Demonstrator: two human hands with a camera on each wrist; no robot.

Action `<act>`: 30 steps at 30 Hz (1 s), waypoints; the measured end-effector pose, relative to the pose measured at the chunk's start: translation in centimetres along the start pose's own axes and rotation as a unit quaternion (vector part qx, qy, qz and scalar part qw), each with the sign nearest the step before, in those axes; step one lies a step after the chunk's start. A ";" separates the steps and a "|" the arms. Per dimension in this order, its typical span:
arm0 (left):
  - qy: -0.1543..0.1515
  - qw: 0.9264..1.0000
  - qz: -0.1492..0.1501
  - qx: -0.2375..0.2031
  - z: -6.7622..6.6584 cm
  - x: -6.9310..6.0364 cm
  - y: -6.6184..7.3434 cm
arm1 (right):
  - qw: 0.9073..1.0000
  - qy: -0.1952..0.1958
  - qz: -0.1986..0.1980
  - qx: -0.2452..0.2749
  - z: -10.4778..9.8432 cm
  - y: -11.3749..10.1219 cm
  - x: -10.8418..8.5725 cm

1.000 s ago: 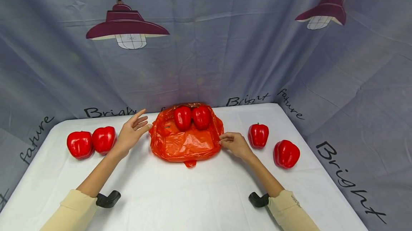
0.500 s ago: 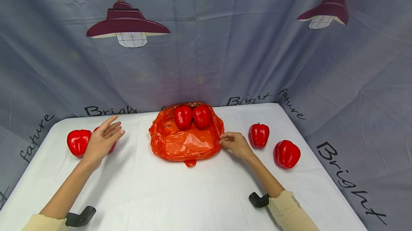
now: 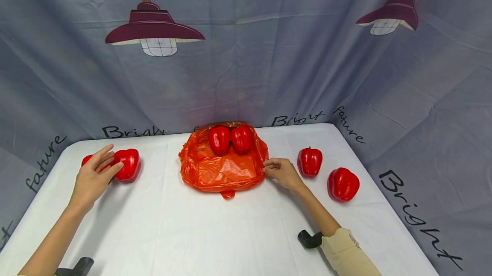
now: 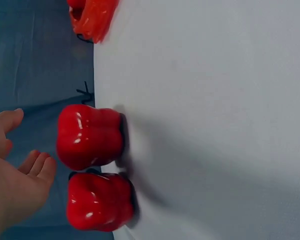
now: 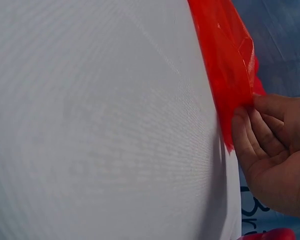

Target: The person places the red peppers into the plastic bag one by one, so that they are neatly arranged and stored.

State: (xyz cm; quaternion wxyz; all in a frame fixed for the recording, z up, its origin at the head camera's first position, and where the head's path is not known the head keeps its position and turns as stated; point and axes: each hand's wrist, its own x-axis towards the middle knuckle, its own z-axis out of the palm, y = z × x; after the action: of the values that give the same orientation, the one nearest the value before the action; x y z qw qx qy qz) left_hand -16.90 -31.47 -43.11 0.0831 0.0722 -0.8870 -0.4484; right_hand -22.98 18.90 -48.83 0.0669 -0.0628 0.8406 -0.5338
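My left hand hovers with loosely spread fingers by two red bell peppers at the table's left. The right one of that pair shows well in the head view; the other is mostly behind the hand there but plain in the left wrist view. Nothing is in that hand. A red plastic bag lies opened mid-table, with two bell peppers inside at its back. My right hand pinches the bag's right edge between thumb and fingers, as the right wrist view also shows.
Two more bell peppers, one farther back and one nearer, stand right of my right hand. A white cloth covers the table. Behind it hangs a grey curtain printed with lamps and lettering.
My left hand has moved left, away from the bag's left side to above the left pair of bell peppers. The right hand keeps its pinch on the bag.
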 end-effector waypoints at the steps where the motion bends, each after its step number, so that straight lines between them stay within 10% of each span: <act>1: 0.002 1.000 -0.003 0.006 0.0 0.0 -0.2 | 1.000 0.000 -0.001 0.000 0.0 0.0 0.0; 20: 0.021 0.999 0.011 0.046 0.8 0.9 -2.0 | 1.000 -0.004 -0.006 0.004 0.0 -0.1 0.0; 30: 0.021 0.986 0.106 0.124 1.4 1.4 -1.7 | 1.000 0.007 -0.010 -0.001 0.1 0.1 0.1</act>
State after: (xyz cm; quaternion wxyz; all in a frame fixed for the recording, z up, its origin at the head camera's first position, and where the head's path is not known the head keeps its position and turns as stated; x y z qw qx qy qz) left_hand -18.47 -31.64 -45.22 0.1387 -0.0028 -0.9365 -0.3220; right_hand -23.03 18.85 -49.00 0.0557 -0.0681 0.8408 -0.5342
